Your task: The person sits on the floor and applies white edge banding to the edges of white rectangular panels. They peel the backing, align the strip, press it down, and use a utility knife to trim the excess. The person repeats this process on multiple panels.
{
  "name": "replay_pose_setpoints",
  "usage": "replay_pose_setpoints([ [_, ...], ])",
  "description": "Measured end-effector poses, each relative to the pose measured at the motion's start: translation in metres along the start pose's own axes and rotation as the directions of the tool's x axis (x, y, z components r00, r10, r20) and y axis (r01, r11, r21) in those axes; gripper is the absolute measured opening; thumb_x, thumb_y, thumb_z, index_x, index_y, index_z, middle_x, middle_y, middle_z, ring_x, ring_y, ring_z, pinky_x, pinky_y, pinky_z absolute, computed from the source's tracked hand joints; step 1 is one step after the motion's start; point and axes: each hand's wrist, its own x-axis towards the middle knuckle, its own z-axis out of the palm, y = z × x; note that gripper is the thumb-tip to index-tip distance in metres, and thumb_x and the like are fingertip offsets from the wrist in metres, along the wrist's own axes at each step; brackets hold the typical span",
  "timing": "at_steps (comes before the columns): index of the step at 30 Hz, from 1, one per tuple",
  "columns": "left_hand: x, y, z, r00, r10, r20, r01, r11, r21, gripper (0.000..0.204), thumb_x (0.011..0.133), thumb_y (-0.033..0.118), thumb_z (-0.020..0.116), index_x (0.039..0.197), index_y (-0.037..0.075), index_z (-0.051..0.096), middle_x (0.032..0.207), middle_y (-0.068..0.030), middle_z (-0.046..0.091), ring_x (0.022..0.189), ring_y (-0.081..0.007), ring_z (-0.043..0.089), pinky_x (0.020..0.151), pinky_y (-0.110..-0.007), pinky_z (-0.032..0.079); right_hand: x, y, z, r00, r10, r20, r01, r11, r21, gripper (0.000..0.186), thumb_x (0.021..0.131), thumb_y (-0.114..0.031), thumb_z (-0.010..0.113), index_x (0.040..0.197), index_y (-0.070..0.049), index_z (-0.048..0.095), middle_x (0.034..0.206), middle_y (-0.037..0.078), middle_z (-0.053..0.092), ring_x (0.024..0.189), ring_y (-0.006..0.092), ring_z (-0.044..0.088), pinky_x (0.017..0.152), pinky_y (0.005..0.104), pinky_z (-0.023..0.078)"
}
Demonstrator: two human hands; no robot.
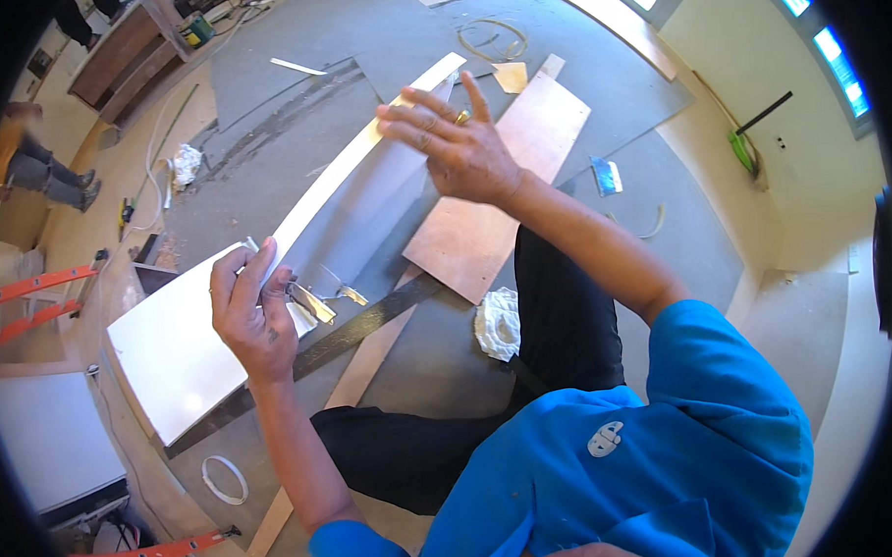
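Note:
A long pale panel (353, 149) with a white edge strip stands tilted on its long side, running away from me. My left hand (260, 310) grips its near end, fingers wrapped round the edge, beside yellowish metal or tape-like pieces (317, 305) that I cannot make out clearly. My right hand (458, 143) is open, fingers spread over the far part of the panel's top edge; whether they touch it is unclear. A white board (169, 357) lies at the left, and a plywood board (474, 243) lies beyond my knee. A crumpled white cloth (497, 326) is by my leg.
Grey sheeting (262, 79) covers much of the floor. A person (44, 160) stands at upper left near a wooden cabinet (129, 59). An orange ladder (34, 283) is at left, a white ring (224, 478) lower left, a green broom (741, 148) by the right wall.

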Motion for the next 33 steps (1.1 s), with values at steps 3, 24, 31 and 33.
replay_pose_setpoints([
  [3,0.008,-0.009,0.002,0.999,-0.035,-0.008,0.035,0.999,-0.019,0.035,0.088,-0.004,0.074,0.122,0.006,0.076,0.105,-0.0099,0.064,0.093,-0.0200,0.062,0.081,-0.029,0.051,0.002,0.039,0.012,0.997,0.042,-0.066,-0.041,0.999,0.012,0.072,0.079,0.011,0.056,0.140,-0.029,0.061,0.149,-0.011,0.059,0.145,0.0149,0.047,0.126,0.0591,0.002],
  [24,0.017,-0.041,-0.010,0.963,-0.268,0.012,0.267,0.961,0.070,0.035,0.091,0.004,0.076,0.126,0.002,0.073,0.113,-0.0126,0.075,0.105,-0.0177,0.068,0.095,-0.032,0.052,0.096,0.013,0.113,0.271,0.958,-0.089,-0.600,0.241,0.763,0.048,0.097,-0.043,0.057,0.094,0.004,0.064,0.087,0.031,0.066,0.087,0.0467,0.064,0.081,0.0507,0.050],
  [31,0.056,-0.013,-0.013,0.977,0.006,0.213,-0.106,0.881,0.462,0.034,0.091,0.027,0.079,0.112,0.000,0.076,0.112,-0.0163,0.075,0.107,-0.0307,0.069,0.098,-0.040,0.051,0.097,0.040,0.139,0.436,0.876,0.208,-0.775,0.248,0.582,0.058,0.098,-0.050,0.057,0.123,0.002,0.064,0.131,0.029,0.063,0.114,0.0488,0.062,0.096,0.0524,0.050],
  [33,0.063,0.014,0.003,0.961,0.009,0.276,-0.191,0.743,0.641,0.037,0.091,0.030,0.078,0.110,-0.001,0.075,0.115,-0.0175,0.073,0.110,-0.0348,0.067,0.099,-0.045,0.050,0.100,0.031,0.113,0.370,0.888,0.271,-0.633,0.027,0.774,0.056,0.095,-0.050,0.063,0.114,0.003,0.063,0.110,0.025,0.065,0.100,0.0410,0.062,0.089,0.0474,0.050],
])
